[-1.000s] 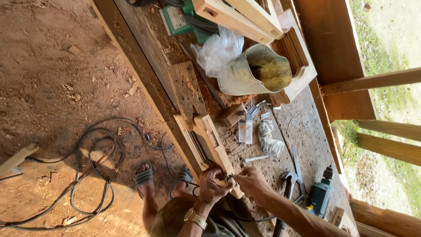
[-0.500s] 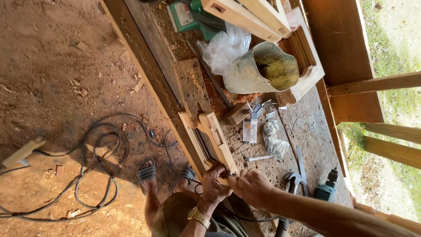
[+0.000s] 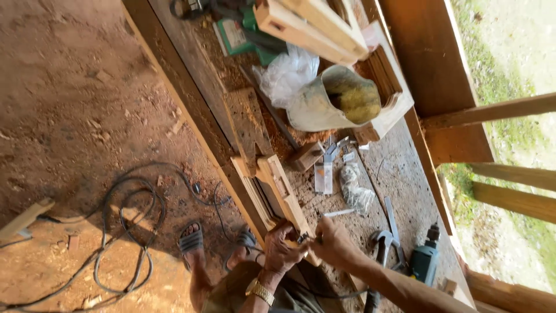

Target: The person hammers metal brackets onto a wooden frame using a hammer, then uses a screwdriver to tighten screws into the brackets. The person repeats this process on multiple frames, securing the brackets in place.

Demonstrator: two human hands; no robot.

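My left hand, with a gold watch at the wrist, is closed over the near end of a pale wooden frame piece lying on the workbench. My right hand meets it from the right. Its fingertips pinch a small dark metal piece right at the left fingers. What that piece is stays too small to tell. A second carved wooden block lies just beyond the frame piece.
On the bench lie a sack of yellowish stuff, a plastic bag, small packets, a hammer, a drill and stacked timber. A cable coils on the dirt floor beside my sandalled feet.
Both hands stay together at the end of the frame piece, shifting slightly along it. The view has drifted a little.
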